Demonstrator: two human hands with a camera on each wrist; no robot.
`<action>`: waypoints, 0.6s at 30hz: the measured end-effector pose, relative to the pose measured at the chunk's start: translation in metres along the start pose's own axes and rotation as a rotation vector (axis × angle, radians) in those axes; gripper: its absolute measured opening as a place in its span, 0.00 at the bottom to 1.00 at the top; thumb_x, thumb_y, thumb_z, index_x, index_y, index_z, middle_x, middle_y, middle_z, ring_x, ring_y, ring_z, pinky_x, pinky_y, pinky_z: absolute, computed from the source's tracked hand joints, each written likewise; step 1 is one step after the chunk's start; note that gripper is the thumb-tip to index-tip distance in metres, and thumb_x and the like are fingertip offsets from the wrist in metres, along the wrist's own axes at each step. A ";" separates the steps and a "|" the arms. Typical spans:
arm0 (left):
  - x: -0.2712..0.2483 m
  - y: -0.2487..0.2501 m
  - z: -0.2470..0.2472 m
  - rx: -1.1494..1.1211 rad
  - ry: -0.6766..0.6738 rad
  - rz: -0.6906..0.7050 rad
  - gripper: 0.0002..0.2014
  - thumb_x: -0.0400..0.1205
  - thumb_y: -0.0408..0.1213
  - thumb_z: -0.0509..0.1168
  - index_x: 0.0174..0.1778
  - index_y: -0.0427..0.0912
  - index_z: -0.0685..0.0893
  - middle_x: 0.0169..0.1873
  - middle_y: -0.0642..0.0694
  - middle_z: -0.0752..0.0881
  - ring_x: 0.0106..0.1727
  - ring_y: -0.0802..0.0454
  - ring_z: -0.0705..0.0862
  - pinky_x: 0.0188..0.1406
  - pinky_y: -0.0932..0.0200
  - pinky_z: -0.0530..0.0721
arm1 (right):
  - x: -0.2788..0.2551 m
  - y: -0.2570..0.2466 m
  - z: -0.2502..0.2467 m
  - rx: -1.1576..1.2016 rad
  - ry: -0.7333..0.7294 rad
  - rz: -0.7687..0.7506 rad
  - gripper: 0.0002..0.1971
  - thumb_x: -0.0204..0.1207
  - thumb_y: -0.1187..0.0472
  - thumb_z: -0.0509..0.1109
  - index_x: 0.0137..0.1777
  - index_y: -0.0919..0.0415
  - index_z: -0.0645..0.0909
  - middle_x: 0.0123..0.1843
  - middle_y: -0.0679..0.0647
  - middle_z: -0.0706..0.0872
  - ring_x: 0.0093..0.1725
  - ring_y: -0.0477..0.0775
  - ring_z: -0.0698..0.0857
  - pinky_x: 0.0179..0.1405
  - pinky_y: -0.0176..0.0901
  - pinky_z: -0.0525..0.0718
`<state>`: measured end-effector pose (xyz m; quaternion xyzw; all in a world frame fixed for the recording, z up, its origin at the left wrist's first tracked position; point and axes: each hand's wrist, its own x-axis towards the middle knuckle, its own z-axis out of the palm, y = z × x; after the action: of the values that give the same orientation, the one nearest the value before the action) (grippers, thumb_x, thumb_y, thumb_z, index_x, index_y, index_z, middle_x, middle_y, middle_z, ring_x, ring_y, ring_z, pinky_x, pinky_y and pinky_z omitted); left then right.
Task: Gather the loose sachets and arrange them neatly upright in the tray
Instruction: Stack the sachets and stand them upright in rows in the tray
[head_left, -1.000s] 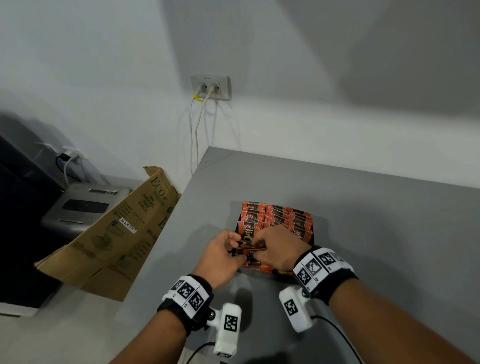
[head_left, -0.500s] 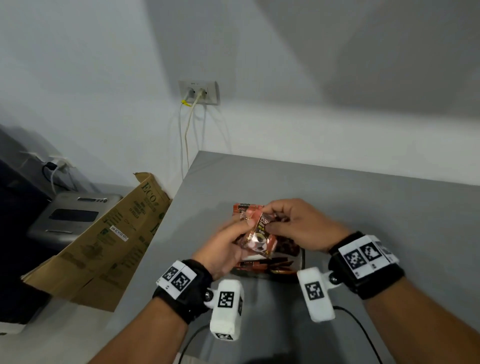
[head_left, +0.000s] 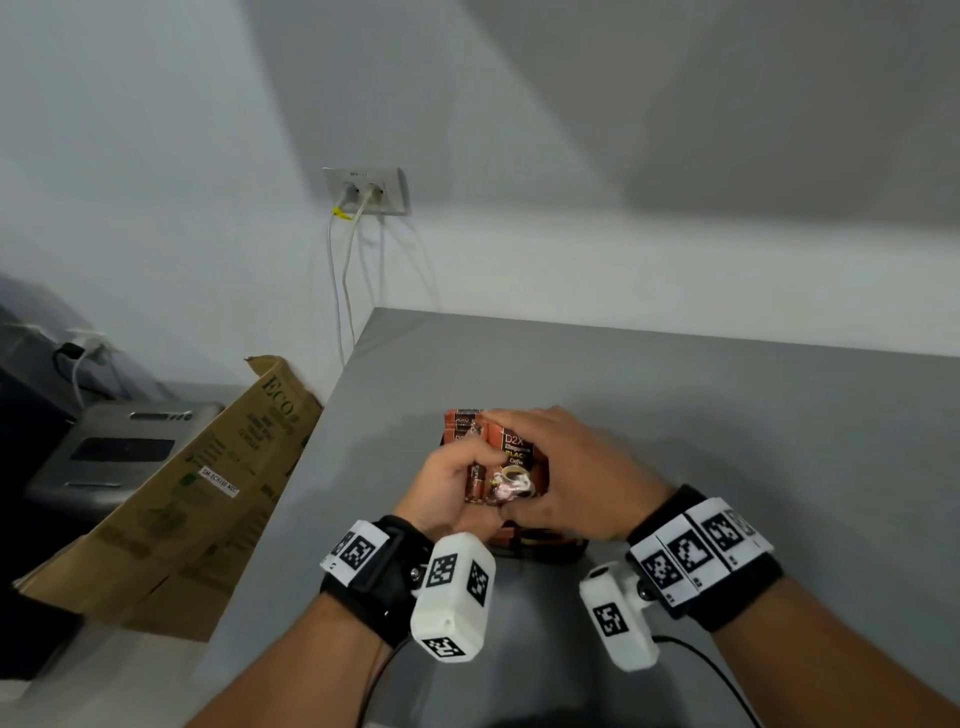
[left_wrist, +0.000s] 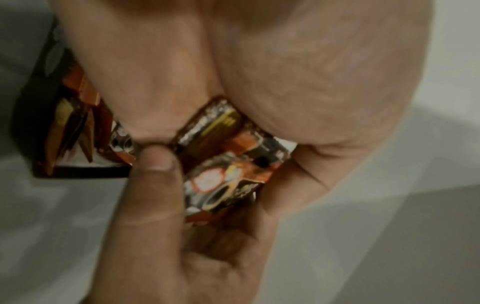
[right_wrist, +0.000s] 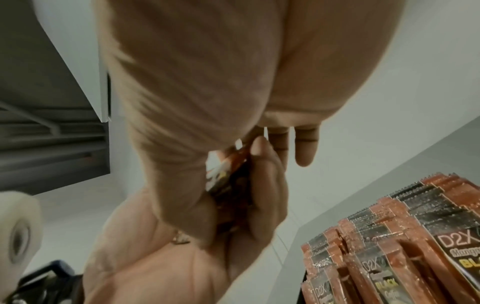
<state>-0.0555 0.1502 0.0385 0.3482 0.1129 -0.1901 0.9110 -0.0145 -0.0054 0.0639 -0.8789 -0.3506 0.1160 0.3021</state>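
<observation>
Squaring a bundle of sachets (head_left: 511, 467) just above the tray (head_left: 550, 546), the left hand (head_left: 447, 486) and right hand (head_left: 582, 467) are both pinching it — a loose grip may be letting slippery packets fan out and spill.

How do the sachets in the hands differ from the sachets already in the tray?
The held sachets are lifted above the grey table, gripped between the left hand and right hand; the sachets in the tray stand untouched. The held sachets form a small bunch, the sachets in the tray full upright rows. Both show the same orange-and-black D2X coffee print.
</observation>
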 end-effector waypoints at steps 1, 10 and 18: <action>0.002 0.000 0.000 0.022 0.034 0.009 0.18 0.68 0.27 0.63 0.54 0.30 0.85 0.47 0.32 0.87 0.44 0.39 0.89 0.44 0.49 0.88 | 0.000 0.000 -0.001 0.001 -0.020 0.002 0.47 0.66 0.49 0.82 0.84 0.41 0.62 0.71 0.38 0.74 0.69 0.41 0.69 0.73 0.41 0.70; 0.009 -0.001 0.002 0.110 0.165 0.228 0.37 0.66 0.17 0.67 0.74 0.37 0.74 0.51 0.29 0.86 0.49 0.37 0.87 0.46 0.43 0.88 | -0.002 0.017 -0.001 0.645 0.307 0.315 0.09 0.75 0.52 0.79 0.54 0.48 0.88 0.48 0.51 0.91 0.47 0.50 0.91 0.55 0.55 0.90; 0.010 0.003 -0.004 0.083 0.162 0.175 0.23 0.74 0.19 0.60 0.65 0.36 0.81 0.52 0.28 0.86 0.41 0.34 0.88 0.37 0.42 0.90 | 0.003 0.028 -0.010 0.918 0.477 0.423 0.12 0.84 0.65 0.67 0.40 0.50 0.79 0.44 0.60 0.88 0.40 0.60 0.87 0.38 0.55 0.84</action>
<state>-0.0450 0.1526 0.0337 0.4083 0.1475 -0.0858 0.8968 0.0067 -0.0239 0.0543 -0.7102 -0.0021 0.1128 0.6949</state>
